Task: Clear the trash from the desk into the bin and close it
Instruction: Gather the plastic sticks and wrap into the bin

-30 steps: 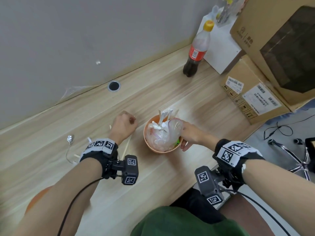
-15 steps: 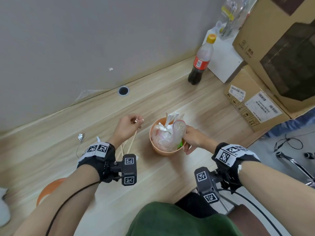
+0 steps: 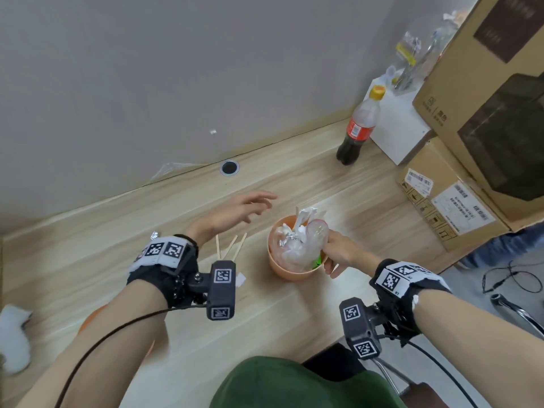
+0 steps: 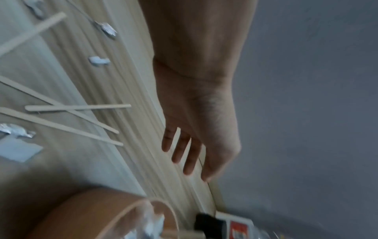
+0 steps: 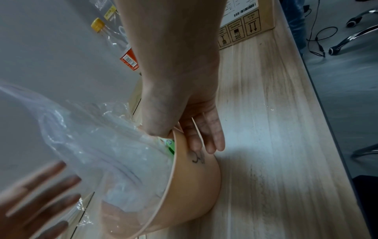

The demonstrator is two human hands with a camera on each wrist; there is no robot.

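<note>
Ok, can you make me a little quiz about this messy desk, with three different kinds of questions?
1. True or false: the left hand is holding a wooden stick.
2. What does the right hand grip? A) the cola bottle B) the rim of the orange bowl C) a cardboard box
3. Fill in: the wooden sticks lie on the desk between the left hand and the ____.

Key
1. False: its fingers are spread and hold nothing.
2. B: it grips the orange bowl, thumb inside the rim, fingers outside.
3. Bowl.
</note>
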